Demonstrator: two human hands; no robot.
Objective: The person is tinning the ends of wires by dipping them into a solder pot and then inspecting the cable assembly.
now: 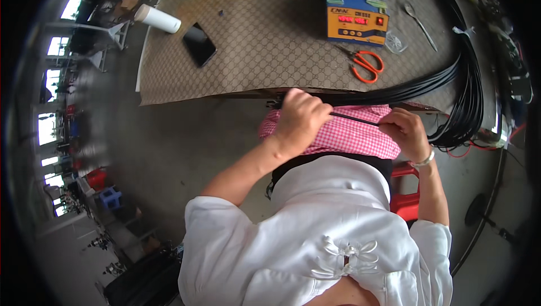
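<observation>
A thin black cable (355, 118) stretches between my two hands, just in front of the table edge and over my lap. My left hand (301, 115) is closed around its left part, with the back of the hand up. At the other side my right hand (407, 130) pinches the same cable between thumb and fingers. Behind both hands, a bundle of black cables (417, 87) runs along the table's front edge and curves down at the right. Its left ends are partly hidden behind my left hand. Pink checked cloth (360, 139) covers my lap.
On the patterned table (265, 41) lie orange-handled scissors (367, 68), a spoon (421, 27) and a black phone (199, 44). An orange and blue device with a red display (355, 25) stands at the back. A white bottle (158, 19) lies far left. Under me is a red stool (404, 193).
</observation>
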